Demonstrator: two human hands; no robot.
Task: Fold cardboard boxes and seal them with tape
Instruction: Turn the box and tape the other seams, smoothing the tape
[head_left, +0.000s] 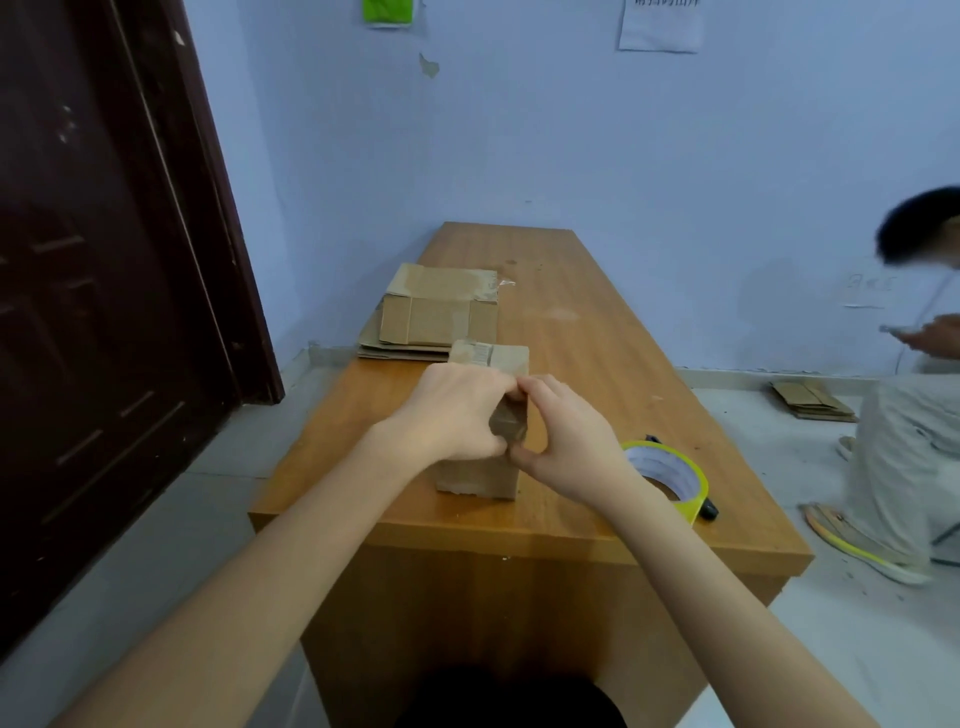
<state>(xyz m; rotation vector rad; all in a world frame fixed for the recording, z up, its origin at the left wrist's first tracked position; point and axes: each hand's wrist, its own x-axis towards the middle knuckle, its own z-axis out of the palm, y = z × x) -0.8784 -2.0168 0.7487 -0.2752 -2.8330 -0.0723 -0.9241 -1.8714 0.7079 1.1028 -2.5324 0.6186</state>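
Observation:
A small cardboard box (480, 475) stands on the wooden table (597, 364) near its front edge, with a far flap sticking up behind my hands. My left hand (457, 410) lies over the box's top from the left, thumb curled at the front. My right hand (566, 441) meets it from the right, and both pinch the box's top flaps together at the middle. A yellow roll of tape (670, 478) lies on the table just right of my right wrist, partly hidden by it.
A folded box (439, 312) sits on a stack of flat cardboard (395, 351) at the table's far left. A person (914, 415) squats on the floor at the right. More flat cardboard (810, 400) lies on the floor. A dark door (104, 260) stands left.

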